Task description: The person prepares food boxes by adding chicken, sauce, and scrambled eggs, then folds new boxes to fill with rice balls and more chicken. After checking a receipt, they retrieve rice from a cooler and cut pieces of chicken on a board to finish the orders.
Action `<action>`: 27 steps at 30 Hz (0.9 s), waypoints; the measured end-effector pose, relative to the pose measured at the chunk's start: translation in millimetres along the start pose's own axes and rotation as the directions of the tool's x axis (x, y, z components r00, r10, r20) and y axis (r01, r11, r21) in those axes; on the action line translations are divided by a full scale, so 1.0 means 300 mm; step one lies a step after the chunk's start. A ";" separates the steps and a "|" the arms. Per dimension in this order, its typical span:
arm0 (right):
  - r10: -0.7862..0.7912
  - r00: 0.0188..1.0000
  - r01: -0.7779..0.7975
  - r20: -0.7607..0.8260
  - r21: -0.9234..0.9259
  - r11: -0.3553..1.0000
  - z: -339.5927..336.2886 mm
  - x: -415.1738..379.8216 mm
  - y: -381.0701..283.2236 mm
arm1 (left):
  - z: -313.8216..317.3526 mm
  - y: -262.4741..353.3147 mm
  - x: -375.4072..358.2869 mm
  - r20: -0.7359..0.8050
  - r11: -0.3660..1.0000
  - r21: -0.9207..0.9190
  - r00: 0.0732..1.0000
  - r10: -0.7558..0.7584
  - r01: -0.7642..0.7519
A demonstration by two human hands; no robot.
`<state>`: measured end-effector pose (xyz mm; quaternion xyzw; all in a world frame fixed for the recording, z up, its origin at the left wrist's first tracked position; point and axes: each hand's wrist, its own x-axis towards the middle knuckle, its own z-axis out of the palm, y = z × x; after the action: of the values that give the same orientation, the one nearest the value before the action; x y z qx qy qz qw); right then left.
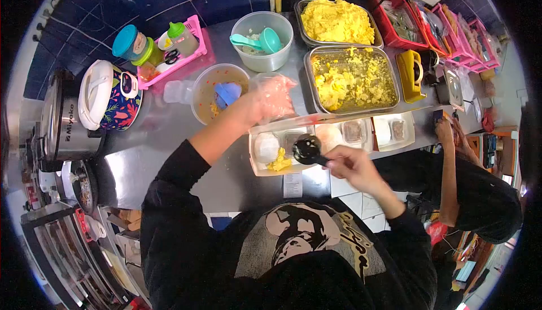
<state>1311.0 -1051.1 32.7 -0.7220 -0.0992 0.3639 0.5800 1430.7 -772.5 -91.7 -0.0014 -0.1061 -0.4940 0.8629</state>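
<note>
The gloved left hand (271,100) hovers loosely spread above the meal box (280,151), ready to steady it. The right hand (351,164) pinches a black scoop (307,149), tipped over the box's compartments beside the yellow egg (279,162).

You're looking at a steel counter (186,157) carrying two trays of yellow scrambled egg (337,21) (353,78), a clear tub with a teal scoop (262,42), another tub with a blue scoop (217,93), and a pink basket of bottles (172,50). White meal boxes (282,149) (393,130) are sitting along the front edge, with a rice cooker (68,115) and floral pot (110,95) standing further along.
</note>
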 end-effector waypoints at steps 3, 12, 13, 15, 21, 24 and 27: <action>-0.046 0.996 0.049 -0.075 0.035 0.998 -0.128 -0.004 -0.212 | 0.196 -0.030 0.151 -0.712 0.988 0.069 0.700 -0.047 0.136; -0.063 0.998 0.021 0.004 -0.963 0.267 -0.413 0.534 0.027 | 0.021 -0.149 0.364 -0.823 0.990 0.130 0.562 0.079 0.051; -0.063 0.998 0.018 0.001 -0.963 0.269 -0.399 0.538 0.049 | -0.044 -0.144 0.364 -0.823 0.990 0.129 0.563 0.076 0.054; -0.110 0.992 0.094 0.068 -0.963 0.252 -0.371 0.526 0.082 | -0.176 -0.137 0.362 -0.742 0.993 0.074 0.660 0.116 -0.092; -0.013 0.980 0.183 0.197 -0.878 0.443 -0.299 0.512 0.030 | -0.214 -0.115 0.395 -0.808 0.998 0.041 0.586 0.061 -0.047; 0.039 0.953 0.217 0.300 -0.765 0.606 -0.359 0.553 0.055 | -0.233 -0.116 0.426 -0.906 0.991 0.020 0.416 0.074 -0.133; -0.036 0.969 0.177 0.245 -0.582 0.794 -0.414 0.552 0.088 | -0.225 -0.112 0.417 -0.910 0.986 0.010 0.408 0.078 -0.167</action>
<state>1501.8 -1060.7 -51.7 -0.8164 -0.3136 0.3584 0.3268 1475.7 -903.6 -138.0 0.2218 0.3967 -0.3562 0.8164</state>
